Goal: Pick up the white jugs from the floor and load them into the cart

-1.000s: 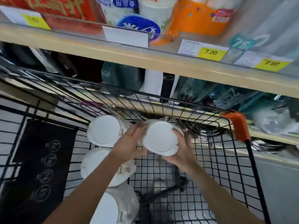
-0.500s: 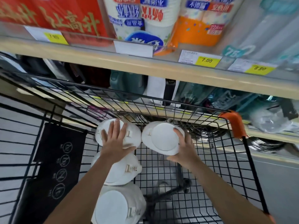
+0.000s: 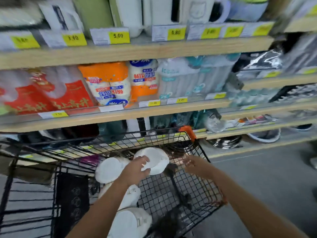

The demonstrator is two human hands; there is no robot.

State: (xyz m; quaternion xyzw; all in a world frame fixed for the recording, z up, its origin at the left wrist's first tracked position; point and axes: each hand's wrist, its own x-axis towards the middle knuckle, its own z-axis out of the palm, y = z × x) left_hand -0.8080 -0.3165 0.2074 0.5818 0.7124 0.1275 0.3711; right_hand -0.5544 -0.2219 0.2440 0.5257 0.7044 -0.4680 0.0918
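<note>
Several white jugs lie on their sides in the black wire cart (image 3: 202, 184). One jug (image 3: 157, 160) rests against the cart's far end, another jug (image 3: 108, 170) lies to its left, and two more lie nearer me (image 3: 133, 196), (image 3: 130, 224). My left hand (image 3: 136, 170) hovers over the far jug with fingers spread, touching or just off its base. My right hand (image 3: 193, 164) is open beside that jug, a little apart from it, above the cart's right side. The picture is blurred by head motion.
Wooden store shelves (image 3: 137, 50) with yellow price tags, paper-cup packs and kettles stand right behind the cart. The cart has an orange corner cap (image 3: 187, 132). Grey floor (image 3: 265, 177) lies to the right. A black sign panel (image 3: 72, 201) hangs inside the cart's left part.
The view has tilted up to show more shelves. My right hand has let go of the far jug and drawn right; my left hand has shifted from the left jug onto the far one.
</note>
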